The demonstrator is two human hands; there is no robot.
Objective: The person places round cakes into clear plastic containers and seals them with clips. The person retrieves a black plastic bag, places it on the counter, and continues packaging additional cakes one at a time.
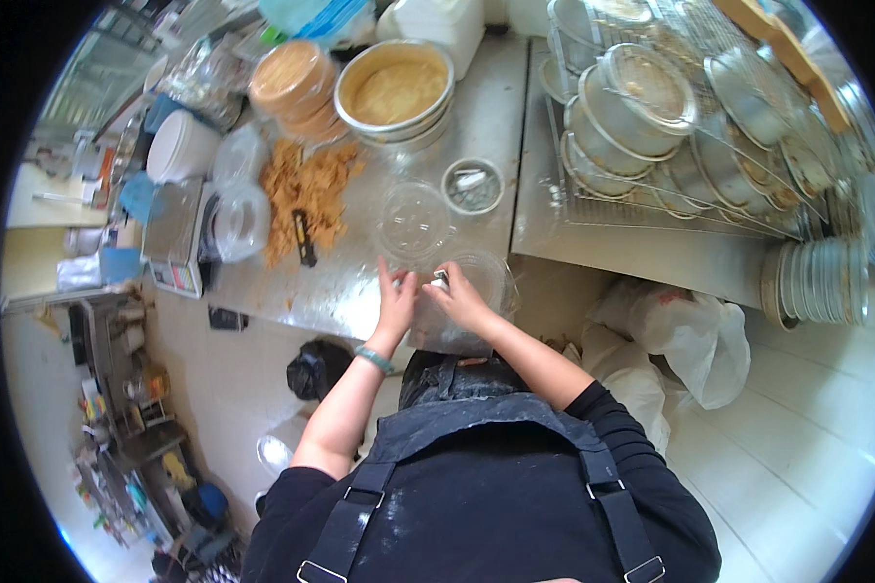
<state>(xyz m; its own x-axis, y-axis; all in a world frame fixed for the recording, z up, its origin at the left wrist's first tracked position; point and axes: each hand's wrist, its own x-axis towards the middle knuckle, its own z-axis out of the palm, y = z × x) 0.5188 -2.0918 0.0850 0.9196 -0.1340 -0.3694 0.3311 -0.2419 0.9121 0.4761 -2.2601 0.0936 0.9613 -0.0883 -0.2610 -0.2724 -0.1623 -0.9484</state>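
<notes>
My right hand point(461, 297) pinches a small white-and-dark object point(440, 278) between thumb and fingertips; its kind is too small to tell. Just left of it, my left hand point(395, 297) hovers over the table with its index finger raised. Whether anything small sits in its fingertips is unclear. Under and beside my right hand lie clear round plastic lids or containers point(492, 273). Beyond my hands, a clear round plastic lid point(414, 221) rests on the metal table point(474, 95). A round tin point(472, 186) next to it holds small white and greyish pieces.
Orange-brown cake scraps point(302, 182) lie to the left, with a black utility knife point(304, 237) on their edge. Behind stand wrapped cake layers point(295, 84) and a cake in a round pan point(395, 91). A scale point(171, 233) is left; a wire rack point(671, 211) holds cake pans point(620, 120) at right.
</notes>
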